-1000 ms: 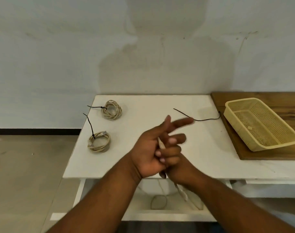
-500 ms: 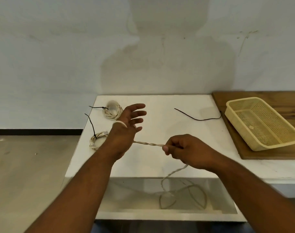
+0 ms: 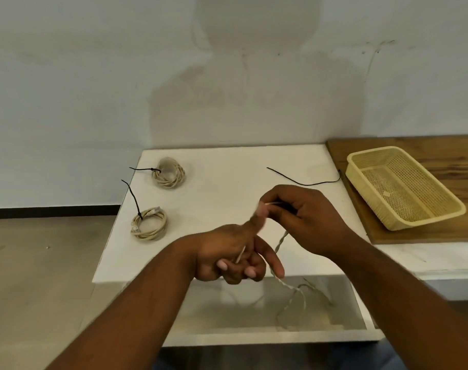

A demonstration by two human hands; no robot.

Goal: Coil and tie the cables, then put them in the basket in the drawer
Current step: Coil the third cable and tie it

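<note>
Over the counter (image 3: 214,201) front edge | holds cable (image 3: 281,240) in curled left grip (image 3: 227,249), pinches it with right grip (image 3: 307,217) | trails slack into open drawer (image 3: 267,337) | risks loops slipping loose if tension drops

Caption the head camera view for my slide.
Left hand and right hand hold a beige twisted cable above a white table; two tied beige coils and a yellow mesh basket wait.

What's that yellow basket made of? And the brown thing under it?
The basket looks like plastic, pale yellow and matte: its walls are moulded in a fine, even mesh. The board under it looks like wood, with brown grain streaks.
</note>
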